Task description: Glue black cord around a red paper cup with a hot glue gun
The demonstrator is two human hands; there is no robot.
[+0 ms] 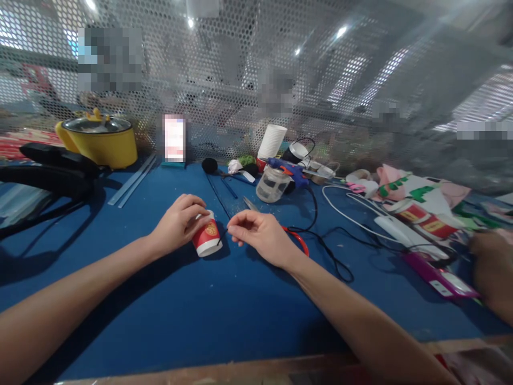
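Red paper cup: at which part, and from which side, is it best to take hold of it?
Probably by the side wall of the red paper cup, coming from the left and above, as the left hand does. The cup is tilted over, so its rounded wall faces up, and this grip leaves the white near end free.

Item, on the blue table (192,315) in front of me: one red paper cup (207,231), tilted and gripped by the person's left hand (182,222), with the right hand (256,232) just beside it, thumb and finger pinching a thin dark strand (223,236) that reaches to the cup. Behind: a yellow pot (114,148) with a glass lid, a lit phone (175,140), stacked white cups (272,141), a clear jar (270,186) and a blue glue gun (295,174). At right: a purple box (436,275), near another person's blurred hand (495,267).
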